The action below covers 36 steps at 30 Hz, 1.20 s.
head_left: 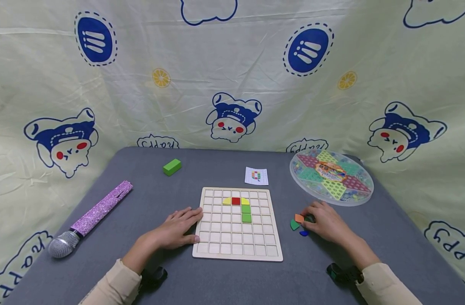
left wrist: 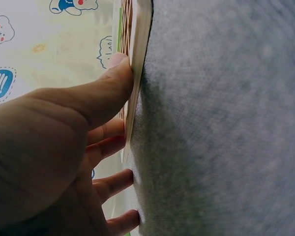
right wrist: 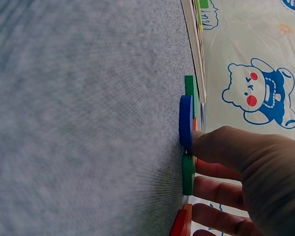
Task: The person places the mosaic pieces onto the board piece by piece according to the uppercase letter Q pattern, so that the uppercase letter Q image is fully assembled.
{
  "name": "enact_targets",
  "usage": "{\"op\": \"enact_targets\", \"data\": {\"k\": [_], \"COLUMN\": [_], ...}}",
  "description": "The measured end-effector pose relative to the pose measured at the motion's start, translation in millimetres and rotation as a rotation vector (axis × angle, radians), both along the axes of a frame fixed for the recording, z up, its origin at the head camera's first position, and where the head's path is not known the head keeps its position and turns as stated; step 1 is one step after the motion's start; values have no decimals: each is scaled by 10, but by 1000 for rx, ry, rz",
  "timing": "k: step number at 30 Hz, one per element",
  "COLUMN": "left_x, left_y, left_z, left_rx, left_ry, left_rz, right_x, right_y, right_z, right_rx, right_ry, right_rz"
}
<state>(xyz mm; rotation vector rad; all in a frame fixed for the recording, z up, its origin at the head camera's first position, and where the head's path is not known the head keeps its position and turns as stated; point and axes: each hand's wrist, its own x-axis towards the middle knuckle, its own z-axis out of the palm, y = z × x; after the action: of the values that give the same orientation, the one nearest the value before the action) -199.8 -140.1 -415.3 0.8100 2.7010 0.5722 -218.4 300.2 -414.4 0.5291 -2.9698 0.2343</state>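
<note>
A pale gridded board [head_left: 217, 250] bears a red square tile [head_left: 236, 201], two yellow curved tiles [head_left: 226, 201] and two green square tiles [head_left: 246, 217]. My left hand [head_left: 181, 228] rests at its left edge, thumb and fingertips touching the rim. To the right of the board, my right hand [head_left: 327, 222] reaches over loose tiles, thumb and fingers on either side of a dark green tile [right wrist: 188, 174]. Beside the fingertips lie an orange tile [head_left: 299, 218], a green tile [head_left: 294, 225] and a blue tile [right wrist: 186, 120]. A red tile [right wrist: 179, 223] shows below in the right wrist view.
A small card [head_left: 256, 176] printed with a coloured pattern lies behind the board. At the back right is a round game box [head_left: 331, 177]. A green block [head_left: 172, 167] sits at the back left, and a glittery microphone [head_left: 99, 212] lies on the left.
</note>
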Motion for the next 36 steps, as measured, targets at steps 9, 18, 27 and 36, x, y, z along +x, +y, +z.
{"op": "enact_targets", "data": {"k": [9, 18, 27, 36], "left_x": [0, 11, 15, 9], "left_y": [4, -7, -15, -9], "left_z": [2, -11, -11, 7], "left_rx": [-4, 4, 2, 9], "left_ry": [-3, -1, -5, -8], "left_rz": [5, 4, 5, -2], "right_x": [11, 26, 6, -117], "right_y": [2, -38, -395, -943], "right_z": [-12, 1, 102, 166], "right_rx": [-5, -32, -52, -61], "right_ry": [4, 20, 51, 75], "right_rz": [-5, -12, 66, 160]}}
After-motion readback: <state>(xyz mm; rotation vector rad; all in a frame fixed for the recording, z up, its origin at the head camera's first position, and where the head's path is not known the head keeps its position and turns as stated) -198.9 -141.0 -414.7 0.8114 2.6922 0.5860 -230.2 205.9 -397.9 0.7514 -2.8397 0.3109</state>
